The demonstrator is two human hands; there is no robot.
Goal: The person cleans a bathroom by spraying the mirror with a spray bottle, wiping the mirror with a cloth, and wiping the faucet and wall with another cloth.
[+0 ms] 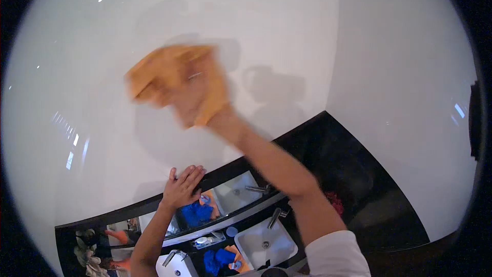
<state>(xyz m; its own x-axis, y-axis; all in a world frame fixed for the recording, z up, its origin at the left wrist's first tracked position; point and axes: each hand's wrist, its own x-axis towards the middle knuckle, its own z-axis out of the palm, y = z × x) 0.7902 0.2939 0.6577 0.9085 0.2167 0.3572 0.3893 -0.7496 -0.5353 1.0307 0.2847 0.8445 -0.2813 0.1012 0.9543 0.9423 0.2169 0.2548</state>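
Note:
My right hand [190,95] is raised against the glossy white wall [287,25], smeared by motion. It holds an orange cloth [169,64], which spreads around the fingers and back toward the wrist. Lower down, my left hand [182,189] lies with fingers stretched out at the black upper edge of a long mirror strip, holding nothing. Just below that hand, a crumpled blue cloth [218,260] sits on the counter beside another orange cloth [240,259], and both show again in the mirror.
A white sink [261,241] with a chrome faucet [277,216] stands below my right arm. A second sink [177,264] with its own faucet [173,256] is at the lower left. Black panelling [359,184] fills the right corner, and a dark object [475,120] is at the far right.

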